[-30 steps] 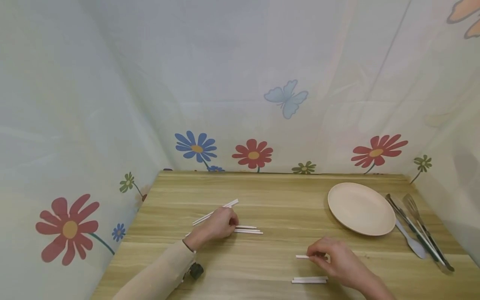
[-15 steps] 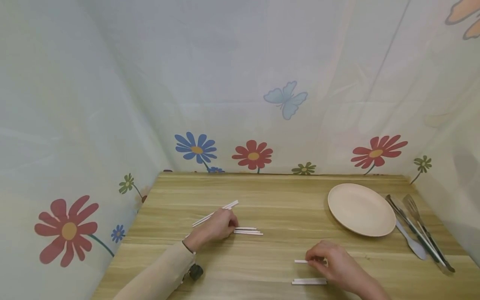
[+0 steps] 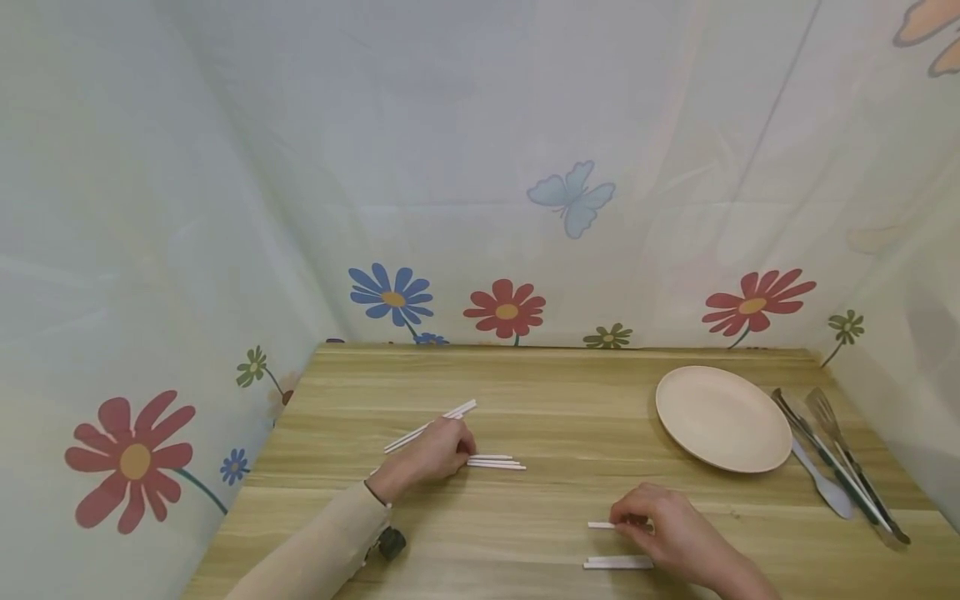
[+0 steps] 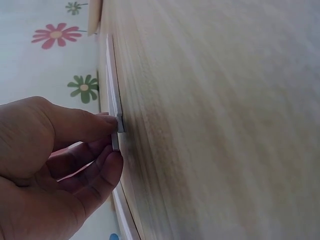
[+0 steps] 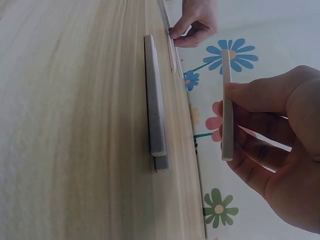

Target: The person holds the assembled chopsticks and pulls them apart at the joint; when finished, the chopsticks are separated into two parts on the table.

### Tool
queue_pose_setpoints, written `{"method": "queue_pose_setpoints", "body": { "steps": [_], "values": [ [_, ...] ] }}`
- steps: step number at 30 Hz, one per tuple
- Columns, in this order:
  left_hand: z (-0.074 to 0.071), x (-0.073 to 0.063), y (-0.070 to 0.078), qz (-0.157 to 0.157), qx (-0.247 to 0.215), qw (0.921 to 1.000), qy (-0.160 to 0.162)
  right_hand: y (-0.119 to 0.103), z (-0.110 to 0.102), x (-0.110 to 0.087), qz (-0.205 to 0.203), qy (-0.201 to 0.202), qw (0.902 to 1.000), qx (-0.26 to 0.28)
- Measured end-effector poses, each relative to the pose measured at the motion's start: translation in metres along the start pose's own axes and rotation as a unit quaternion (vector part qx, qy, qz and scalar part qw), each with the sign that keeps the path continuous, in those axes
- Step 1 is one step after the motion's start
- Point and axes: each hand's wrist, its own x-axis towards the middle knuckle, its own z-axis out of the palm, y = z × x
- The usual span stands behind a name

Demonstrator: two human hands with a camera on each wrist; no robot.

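Observation:
My left hand pinches the left end of a white stick among several slim white sticks lying side by side on the wooden table. In the left wrist view, thumb and fingers close on the stick ends right at the tabletop. My right hand holds a short, square-edged white stick between thumb and fingertips, raised over the table. Two similar short sticks lie together just in front of that hand. Behind the left hand, more white sticks lie slanted, partly hidden by it.
At the back right stands a round beige plate. To its right lie a light grey spoon, a fork and other long dark-handled utensils. A flower-printed curtain rises along the table's back and sides.
The right hand has come slightly toward the person with its stick, a little nearer the two short sticks. The left hand keeps its place at the sticks.

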Motion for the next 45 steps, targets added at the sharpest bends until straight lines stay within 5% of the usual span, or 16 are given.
{"method": "queue_pose_setpoints", "body": {
  "steps": [17,26,34,45],
  "values": [
    [-0.003,-0.006,-0.001,-0.023,-0.012,0.9996,-0.006,0.002,0.005,0.0,-0.019,-0.005,0.9998,-0.006],
    [-0.006,-0.013,-0.005,-0.029,0.002,0.9986,0.044,0.004,0.005,0.0,-0.023,-0.016,0.9996,-0.006],
    [-0.014,-0.022,-0.005,-0.076,-0.015,0.9942,0.076,0.005,0.007,-0.001,-0.037,-0.009,0.9991,-0.02],
    [-0.018,-0.035,-0.009,-0.109,-0.01,0.9876,0.113,0.005,0.008,-0.007,-0.002,-0.044,0.999,-0.01]
  ]
}}
